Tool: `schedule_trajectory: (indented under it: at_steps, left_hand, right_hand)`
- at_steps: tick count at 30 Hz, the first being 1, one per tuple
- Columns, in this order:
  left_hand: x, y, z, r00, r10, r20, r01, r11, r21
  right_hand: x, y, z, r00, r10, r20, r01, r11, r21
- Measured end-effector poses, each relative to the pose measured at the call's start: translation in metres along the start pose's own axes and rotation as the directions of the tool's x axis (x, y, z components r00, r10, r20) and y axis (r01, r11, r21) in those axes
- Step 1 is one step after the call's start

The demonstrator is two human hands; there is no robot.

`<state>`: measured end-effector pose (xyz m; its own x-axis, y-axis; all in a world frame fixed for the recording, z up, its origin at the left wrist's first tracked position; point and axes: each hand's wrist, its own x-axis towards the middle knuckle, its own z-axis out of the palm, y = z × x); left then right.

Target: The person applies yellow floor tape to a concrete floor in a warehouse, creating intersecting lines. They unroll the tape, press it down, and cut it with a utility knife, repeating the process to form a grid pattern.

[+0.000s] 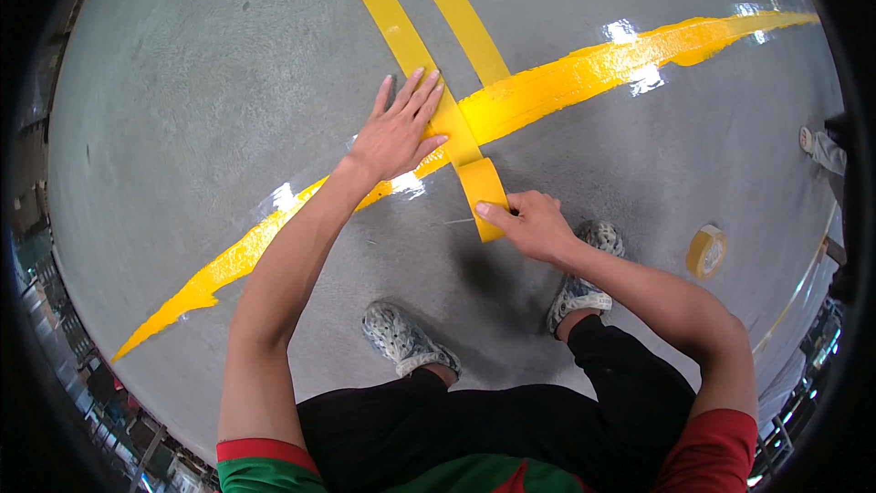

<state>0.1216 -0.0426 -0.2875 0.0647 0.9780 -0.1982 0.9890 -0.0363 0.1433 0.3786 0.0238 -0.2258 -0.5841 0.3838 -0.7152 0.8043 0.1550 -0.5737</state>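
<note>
Tape point(401, 39) slants lengthwise up-left; left hand point(392, 141), fingers spread (right hand point(538, 226) clamping roll point(485, 199)).

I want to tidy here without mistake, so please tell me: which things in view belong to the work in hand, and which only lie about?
In the work:
Roll, in the right hand
Strip, under the left hand
Glossy band, crossed by the strip

Lying about, it seems:
Loose roll, at right, untouched; perhaps a spare
</note>
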Motion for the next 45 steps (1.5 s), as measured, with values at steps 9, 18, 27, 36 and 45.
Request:
schedule_trajectory:
  at_steps: [9,18,27,36,45]
  left_hand:
    - [-0.001,0.001,0.003,1.000,0.008,0.011,-0.008,1.000,-0.006]
    - [0.000,0.007,0.007,1.000,0.017,0.005,-0.017,1.000,0.005]
    - [0.015,-0.013,0.010,0.999,0.046,0.017,-0.048,0.988,0.144]
    - [0.046,-0.018,0.012,0.973,-0.197,-0.120,0.201,0.979,0.028]
    - [0.055,-0.014,0.015,0.885,-0.441,-0.151,0.412,0.892,-0.186]
  right_hand:
    - [0.003,0.001,0.000,1.000,0.003,0.008,-0.003,1.000,-0.004]
    - [0.005,0.002,0.001,1.000,0.018,0.004,-0.018,1.000,-0.003]
    - [0.008,-0.002,-0.001,1.000,0.007,-0.015,-0.007,1.000,-0.010]
    - [0.010,0.003,0.005,0.997,-0.018,-0.070,-0.002,0.961,-0.276]
    - [0.009,-0.004,-0.001,0.995,0.090,0.035,-0.090,0.996,0.002]
